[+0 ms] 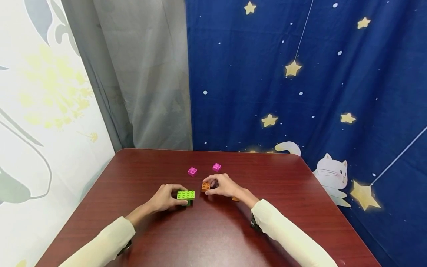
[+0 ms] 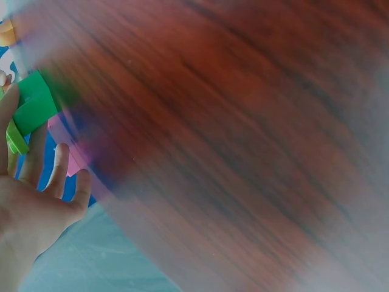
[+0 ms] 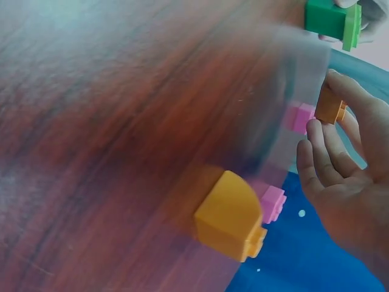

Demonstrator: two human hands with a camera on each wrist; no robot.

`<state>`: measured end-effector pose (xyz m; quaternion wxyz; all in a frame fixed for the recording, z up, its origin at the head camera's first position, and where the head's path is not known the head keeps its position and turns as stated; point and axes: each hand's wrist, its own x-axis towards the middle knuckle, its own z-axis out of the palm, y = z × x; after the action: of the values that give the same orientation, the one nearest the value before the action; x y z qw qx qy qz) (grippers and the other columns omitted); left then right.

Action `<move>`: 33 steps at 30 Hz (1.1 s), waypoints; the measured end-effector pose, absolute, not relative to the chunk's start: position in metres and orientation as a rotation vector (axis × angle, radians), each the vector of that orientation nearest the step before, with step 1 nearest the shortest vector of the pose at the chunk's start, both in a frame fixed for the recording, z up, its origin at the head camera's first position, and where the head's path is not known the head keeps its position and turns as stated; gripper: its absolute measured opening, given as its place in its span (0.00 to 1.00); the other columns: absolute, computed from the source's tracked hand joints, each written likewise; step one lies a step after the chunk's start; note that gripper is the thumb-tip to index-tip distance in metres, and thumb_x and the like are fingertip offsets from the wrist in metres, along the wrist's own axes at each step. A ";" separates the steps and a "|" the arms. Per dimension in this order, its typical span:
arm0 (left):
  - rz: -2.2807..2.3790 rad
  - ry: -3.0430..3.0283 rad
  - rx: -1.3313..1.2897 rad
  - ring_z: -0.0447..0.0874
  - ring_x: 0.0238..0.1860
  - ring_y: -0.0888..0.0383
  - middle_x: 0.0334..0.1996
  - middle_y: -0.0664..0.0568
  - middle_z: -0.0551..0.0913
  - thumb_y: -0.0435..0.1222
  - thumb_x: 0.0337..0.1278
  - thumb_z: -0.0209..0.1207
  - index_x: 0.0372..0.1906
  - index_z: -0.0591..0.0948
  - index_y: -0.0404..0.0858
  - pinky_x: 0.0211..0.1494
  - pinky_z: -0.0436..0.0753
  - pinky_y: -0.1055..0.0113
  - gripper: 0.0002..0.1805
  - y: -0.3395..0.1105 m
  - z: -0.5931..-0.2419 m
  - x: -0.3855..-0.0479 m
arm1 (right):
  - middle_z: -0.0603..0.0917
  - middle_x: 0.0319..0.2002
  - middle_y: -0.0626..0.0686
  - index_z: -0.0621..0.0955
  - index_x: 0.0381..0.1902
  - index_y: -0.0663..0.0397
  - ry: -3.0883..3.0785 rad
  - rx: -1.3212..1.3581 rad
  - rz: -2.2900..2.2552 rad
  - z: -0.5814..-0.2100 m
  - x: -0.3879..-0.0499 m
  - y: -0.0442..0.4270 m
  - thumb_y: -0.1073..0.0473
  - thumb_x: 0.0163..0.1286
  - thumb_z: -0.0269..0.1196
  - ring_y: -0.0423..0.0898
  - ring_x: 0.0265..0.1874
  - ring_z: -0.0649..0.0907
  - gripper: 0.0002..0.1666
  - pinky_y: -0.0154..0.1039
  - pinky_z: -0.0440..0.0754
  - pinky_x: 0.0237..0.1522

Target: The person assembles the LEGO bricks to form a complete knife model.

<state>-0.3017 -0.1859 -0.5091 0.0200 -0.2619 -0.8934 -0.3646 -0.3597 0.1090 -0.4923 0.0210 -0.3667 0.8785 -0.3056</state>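
Observation:
My left hand [image 1: 166,198] grips a light green toy brick [image 1: 185,194] that sits on top of a darker green brick [image 2: 35,103]. Just to its right, my right hand [image 1: 225,186] pinches an orange brick [image 1: 205,187] with studs up, between thumb and fingers. A gap separates the orange brick from the green pair. In the right wrist view, a yellow-orange brick with a curved side [image 3: 228,216] stands on the table; the right forearm mostly covers it in the head view.
Two small pink bricks [image 1: 192,171] [image 1: 217,167] lie on the dark red wooden table [image 1: 207,237], beyond the hands. A grey curtain [image 1: 150,74] and a blue starry curtain [image 1: 233,92] hang behind the table's far edge.

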 end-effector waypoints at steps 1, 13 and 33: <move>-1.134 -2.772 -0.808 0.81 0.38 0.65 0.39 0.63 0.87 0.46 0.52 0.78 0.47 0.89 0.50 0.43 0.81 0.66 0.17 -0.186 -0.509 -0.302 | 0.90 0.42 0.48 0.87 0.55 0.51 2.714 -1.142 -0.961 -0.491 -0.360 0.108 0.54 0.62 0.78 0.44 0.41 0.87 0.24 0.33 0.84 0.43; -1.117 -2.792 -0.801 0.79 0.36 0.63 0.38 0.62 0.87 0.48 0.51 0.79 0.46 0.89 0.49 0.41 0.78 0.68 0.18 -0.186 -0.508 -0.305 | 0.90 0.44 0.47 0.87 0.57 0.49 2.667 -1.196 -0.979 -0.477 -0.352 0.095 0.52 0.64 0.77 0.46 0.43 0.87 0.24 0.41 0.86 0.47; -1.179 -2.817 -0.794 0.80 0.29 0.63 0.33 0.61 0.87 0.47 0.51 0.79 0.46 0.89 0.46 0.31 0.79 0.69 0.18 -0.187 -0.510 -0.307 | 0.90 0.45 0.47 0.88 0.56 0.50 2.652 -1.331 -0.976 -0.468 -0.342 0.070 0.53 0.63 0.77 0.48 0.42 0.89 0.23 0.44 0.85 0.48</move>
<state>-0.3071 -0.1871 -0.5101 -0.0071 -0.2515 -0.8928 -0.3737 -0.3422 0.0702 -0.4682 0.0090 -0.4262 0.8489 -0.3125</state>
